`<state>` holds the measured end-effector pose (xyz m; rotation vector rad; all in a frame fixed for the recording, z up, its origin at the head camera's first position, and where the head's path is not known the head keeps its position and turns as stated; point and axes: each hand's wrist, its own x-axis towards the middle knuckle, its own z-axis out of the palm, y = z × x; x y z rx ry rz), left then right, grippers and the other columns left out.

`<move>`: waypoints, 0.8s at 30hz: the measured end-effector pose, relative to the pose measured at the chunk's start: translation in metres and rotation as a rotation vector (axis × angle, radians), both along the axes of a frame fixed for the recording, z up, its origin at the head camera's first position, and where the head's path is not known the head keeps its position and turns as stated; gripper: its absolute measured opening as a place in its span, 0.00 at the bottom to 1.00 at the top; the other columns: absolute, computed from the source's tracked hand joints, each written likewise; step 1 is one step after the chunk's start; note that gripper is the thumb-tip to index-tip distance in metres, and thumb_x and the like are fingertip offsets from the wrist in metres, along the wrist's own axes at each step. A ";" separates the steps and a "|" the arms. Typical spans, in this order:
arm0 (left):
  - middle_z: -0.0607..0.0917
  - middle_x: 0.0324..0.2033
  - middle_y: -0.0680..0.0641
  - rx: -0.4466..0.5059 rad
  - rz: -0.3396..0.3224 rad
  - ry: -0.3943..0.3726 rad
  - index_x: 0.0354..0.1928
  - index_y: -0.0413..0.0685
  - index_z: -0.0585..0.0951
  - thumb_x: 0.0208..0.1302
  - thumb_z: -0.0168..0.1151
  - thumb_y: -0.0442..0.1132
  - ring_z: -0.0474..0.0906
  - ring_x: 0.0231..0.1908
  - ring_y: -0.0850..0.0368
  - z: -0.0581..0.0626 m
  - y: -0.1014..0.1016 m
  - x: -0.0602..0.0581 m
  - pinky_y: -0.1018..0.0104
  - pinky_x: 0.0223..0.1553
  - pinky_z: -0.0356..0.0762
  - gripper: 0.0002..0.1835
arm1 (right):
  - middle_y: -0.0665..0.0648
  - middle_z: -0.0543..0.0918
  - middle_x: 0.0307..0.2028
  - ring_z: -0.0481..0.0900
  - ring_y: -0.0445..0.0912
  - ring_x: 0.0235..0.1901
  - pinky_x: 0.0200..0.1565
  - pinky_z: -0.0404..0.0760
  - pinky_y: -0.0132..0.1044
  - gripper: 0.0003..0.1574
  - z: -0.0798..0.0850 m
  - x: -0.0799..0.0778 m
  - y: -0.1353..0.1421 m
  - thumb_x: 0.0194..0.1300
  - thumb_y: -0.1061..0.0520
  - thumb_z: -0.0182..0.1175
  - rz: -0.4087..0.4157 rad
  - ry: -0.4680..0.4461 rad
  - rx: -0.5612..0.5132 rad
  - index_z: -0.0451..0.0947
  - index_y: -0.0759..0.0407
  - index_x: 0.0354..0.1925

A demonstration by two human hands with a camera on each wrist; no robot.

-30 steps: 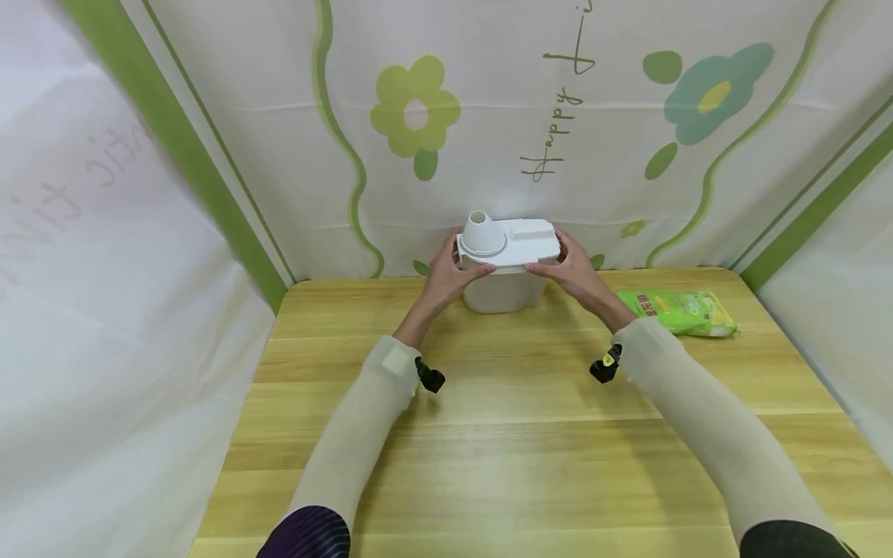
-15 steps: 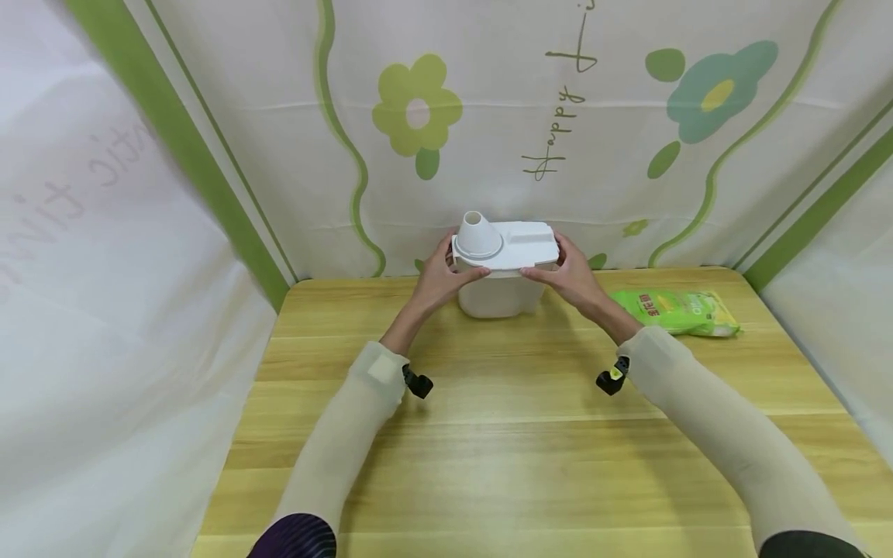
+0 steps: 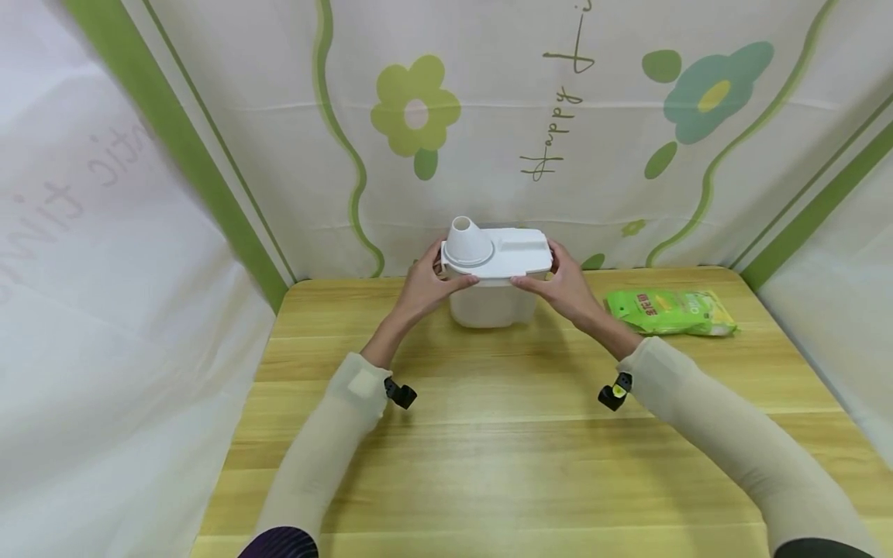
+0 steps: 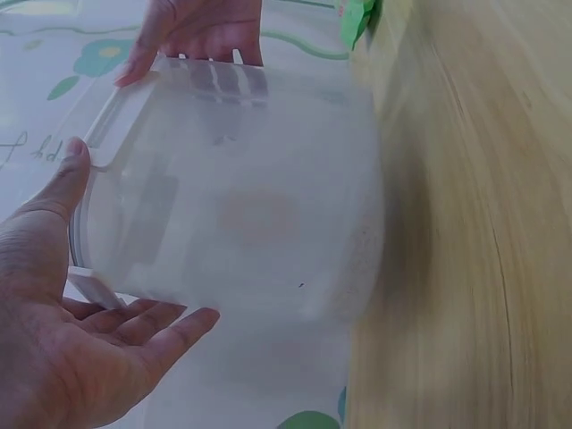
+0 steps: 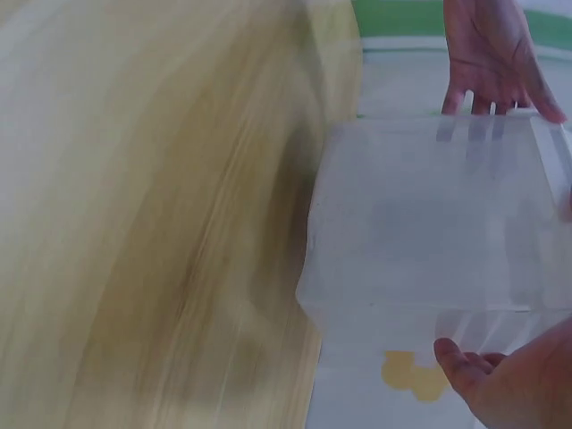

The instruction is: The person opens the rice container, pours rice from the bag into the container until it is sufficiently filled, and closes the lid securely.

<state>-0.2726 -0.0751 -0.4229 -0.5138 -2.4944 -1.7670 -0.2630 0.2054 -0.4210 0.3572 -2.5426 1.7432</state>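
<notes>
A translucent plastic storage container stands upright near the table's back edge. On top is its white lid, with a white cone-shaped piece at the left end. My left hand grips the left end, thumb along the lid's front rim and fingers around the side. From the other end my right hand holds it the same way. The left wrist view shows the container's hazy wall, with fingers visible through it. Whether its base touches the table cannot be told.
A green printed plastic packet lies on the wooden table, right of the container. Behind the table hangs a white curtain with flower prints, and more white fabric hangs at the left side.
Both hands have brought the container towards me and a little to the left, away from the back curtain. The green packet has stayed in place and shows more fully.
</notes>
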 end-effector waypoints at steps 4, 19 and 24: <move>0.81 0.67 0.44 0.000 -0.009 0.001 0.78 0.48 0.68 0.60 0.81 0.47 0.76 0.70 0.48 0.002 -0.005 0.006 0.53 0.67 0.78 0.47 | 0.60 0.74 0.70 0.74 0.52 0.65 0.65 0.72 0.51 0.61 0.001 0.008 -0.006 0.63 0.49 0.79 -0.010 0.007 0.004 0.57 0.56 0.82; 0.82 0.65 0.42 -0.014 0.019 -0.005 0.76 0.44 0.70 0.53 0.86 0.46 0.80 0.66 0.46 0.005 -0.020 0.033 0.55 0.59 0.84 0.50 | 0.62 0.71 0.73 0.73 0.55 0.68 0.67 0.73 0.56 0.66 0.000 0.033 -0.014 0.62 0.48 0.79 0.020 -0.012 0.028 0.50 0.57 0.84; 0.82 0.64 0.41 -0.016 0.029 -0.023 0.75 0.41 0.70 0.52 0.86 0.44 0.81 0.65 0.45 0.004 -0.023 0.044 0.54 0.60 0.84 0.50 | 0.62 0.70 0.74 0.73 0.56 0.68 0.68 0.73 0.56 0.67 -0.001 0.040 -0.016 0.62 0.50 0.79 0.043 -0.009 0.033 0.49 0.57 0.85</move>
